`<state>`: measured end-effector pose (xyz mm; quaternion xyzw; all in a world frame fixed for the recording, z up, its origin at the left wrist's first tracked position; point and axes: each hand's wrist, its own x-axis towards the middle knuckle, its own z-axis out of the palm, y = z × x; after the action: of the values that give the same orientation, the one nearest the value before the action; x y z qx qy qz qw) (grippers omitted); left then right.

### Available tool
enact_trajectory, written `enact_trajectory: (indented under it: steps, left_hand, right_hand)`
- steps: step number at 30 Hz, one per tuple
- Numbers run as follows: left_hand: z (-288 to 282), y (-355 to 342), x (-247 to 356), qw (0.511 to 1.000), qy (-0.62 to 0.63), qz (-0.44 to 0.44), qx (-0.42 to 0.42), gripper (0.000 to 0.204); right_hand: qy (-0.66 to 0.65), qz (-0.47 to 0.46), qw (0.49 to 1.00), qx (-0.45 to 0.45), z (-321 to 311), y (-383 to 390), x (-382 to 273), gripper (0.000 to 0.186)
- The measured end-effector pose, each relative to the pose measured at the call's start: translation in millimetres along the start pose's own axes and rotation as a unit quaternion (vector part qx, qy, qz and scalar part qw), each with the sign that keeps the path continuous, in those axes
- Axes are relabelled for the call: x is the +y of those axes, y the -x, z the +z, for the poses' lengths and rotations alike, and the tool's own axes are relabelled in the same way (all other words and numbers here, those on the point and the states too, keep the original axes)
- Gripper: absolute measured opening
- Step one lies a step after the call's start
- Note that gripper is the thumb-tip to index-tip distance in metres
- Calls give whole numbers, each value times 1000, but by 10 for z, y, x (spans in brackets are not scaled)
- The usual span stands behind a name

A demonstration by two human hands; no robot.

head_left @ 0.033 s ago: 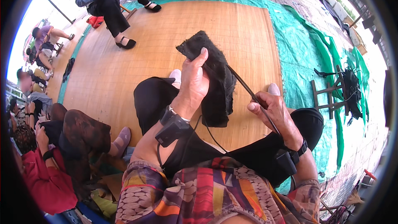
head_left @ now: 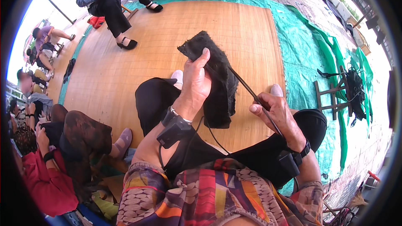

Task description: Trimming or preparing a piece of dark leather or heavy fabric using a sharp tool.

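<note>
My left hand (head_left: 195,81) is closed on a folded piece of black cloth (head_left: 217,69) with frayed edges, its thumb lying on top near the upper end. The cloth hangs down between my knees above the mat. To the right, my right hand (head_left: 274,113) pinches a thin dark cord (head_left: 245,84) between thumb and fingers. That cord runs taut from the cloth's right edge, through my fingers and back toward my wrist. It looks like more than one strand; how it joins the cloth cannot be made out.
A woven bamboo mat (head_left: 167,37) lies on a green tarp (head_left: 299,54). A wooden stool (head_left: 333,94) with black strands stands at right. A seated person (head_left: 111,14) is across the mat, another in red (head_left: 52,180) close at left. Black wires hang from my wrist devices.
</note>
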<state>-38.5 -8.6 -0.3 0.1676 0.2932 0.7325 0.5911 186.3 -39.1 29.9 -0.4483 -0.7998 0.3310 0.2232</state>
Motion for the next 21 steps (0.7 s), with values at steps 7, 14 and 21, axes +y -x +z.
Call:
enact_trajectory:
  steps: [7,14,21]
  left_hand:
    - [45,18,-75,1000,10,-5,7,12]
    - [-31,-16,43,1000,19,17,11,14]
    - [5,17,-13,1000,-1,-13,15,12]
  right_hand:
    - [41,-6,999,-18,12,3,-43,54]
    - [0,1,1000,18,-22,16,-18,52]
    - [-4,-3,1000,-12,8,10,-51,50]
